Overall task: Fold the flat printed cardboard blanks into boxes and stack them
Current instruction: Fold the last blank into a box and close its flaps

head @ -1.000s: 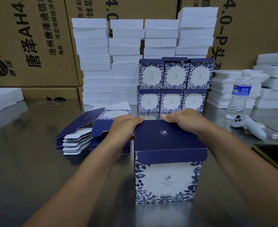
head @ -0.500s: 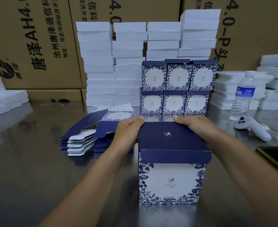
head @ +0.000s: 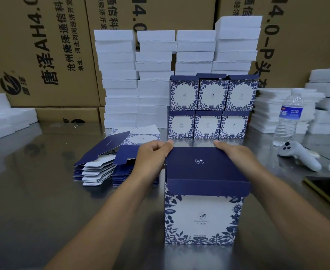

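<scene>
Your left hand (head: 152,154) pinches the far left corner of the box (head: 201,215), fingers curled, thumb on the edge of the lid (head: 203,164). Your right hand (head: 236,154) lies over the far right corner, one fingertip on the back edge; the rest drop behind the box, so I can't tell whether they curl round it. The box stands upright on the table (head: 33,191), right in front of you, body formed, lid folded flat across the top. The front flap (head: 207,187) hangs outside the front panel, so by my reading this one needs the flap tucked in and then it's ready to go. Beyond it, the stack (head: 209,108) has six boxes in two rows of three, touching, and the upper row's flaps look raised. Left of your wrist, a thick pile of blanks (head: 105,162) waits, so there's plenty left to fold. Behind stand tall columns of white foam (head: 154,75) against brown cartons (head: 43,55). On your right: a bottle (head: 288,117), a white controller (head: 300,156), and a phone (head: 327,188) near the table edge. The path straight ahead to the stack looks open. Watch the bottle if you place to the right.
</scene>
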Demonstrator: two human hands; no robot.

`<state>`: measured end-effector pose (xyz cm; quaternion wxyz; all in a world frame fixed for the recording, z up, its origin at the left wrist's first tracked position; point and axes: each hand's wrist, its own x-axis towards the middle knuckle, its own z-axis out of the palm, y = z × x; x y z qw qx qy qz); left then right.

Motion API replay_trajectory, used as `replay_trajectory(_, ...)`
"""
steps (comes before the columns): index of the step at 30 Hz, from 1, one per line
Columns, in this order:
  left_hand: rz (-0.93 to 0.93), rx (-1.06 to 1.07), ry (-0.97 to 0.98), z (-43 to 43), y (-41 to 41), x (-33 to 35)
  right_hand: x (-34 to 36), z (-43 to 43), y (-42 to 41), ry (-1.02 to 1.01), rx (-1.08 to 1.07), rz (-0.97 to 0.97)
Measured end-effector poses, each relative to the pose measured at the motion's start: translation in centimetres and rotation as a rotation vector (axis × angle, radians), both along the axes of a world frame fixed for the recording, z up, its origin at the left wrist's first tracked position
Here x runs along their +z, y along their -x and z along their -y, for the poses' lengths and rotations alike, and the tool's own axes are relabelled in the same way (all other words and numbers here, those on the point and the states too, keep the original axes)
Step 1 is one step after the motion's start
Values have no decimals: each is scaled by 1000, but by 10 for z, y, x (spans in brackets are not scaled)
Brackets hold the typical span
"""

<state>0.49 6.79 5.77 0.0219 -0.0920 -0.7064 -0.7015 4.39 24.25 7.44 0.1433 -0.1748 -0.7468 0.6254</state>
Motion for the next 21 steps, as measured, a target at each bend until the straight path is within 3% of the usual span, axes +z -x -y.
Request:
replay_trajectory(3, -194, 71, 142, 9, -10, 6, 0, -2, 1, -32, 0, -4)
replay_trajectory(7, -440, -153, 284, 25, -45, 10, -2, -4, 2, -21, 5, -31)
replay_trajectory(9, -490, -240, 276, 28, -62, 5, -4, -4, 4, -14, -8, -50)
replay_trajectory(13, -536, -147, 249, 21, -66, -11, -7, -3, 7, -9, 15, -154)
replay_trajectory(21, -553, -56, 115, -3, -39, -27, -17, -5, -15, -206, 18, -547)
